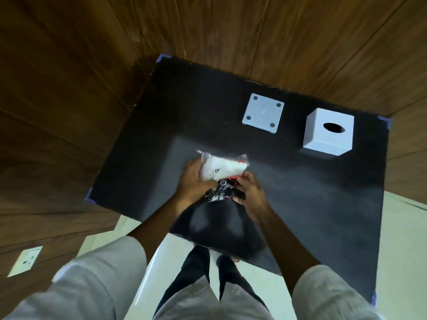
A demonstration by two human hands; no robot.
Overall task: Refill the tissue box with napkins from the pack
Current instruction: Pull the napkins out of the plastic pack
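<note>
A plastic pack of white napkins (221,169) with black and red print is held over the middle of the black table (300,192). My left hand (196,183) grips the pack's left side. My right hand (249,192) holds its printed lower end. The white tissue box (328,135), with an oval opening on top, stands at the back right of the table. Its flat white base plate (263,113), with round pads at the corners, lies to the left of the box.
The table sits in a corner of wood-panelled walls (69,88). Blue tape marks the table's corners. A wall socket (25,260) is at the lower left. My legs and a pale floor show below the table's near edge.
</note>
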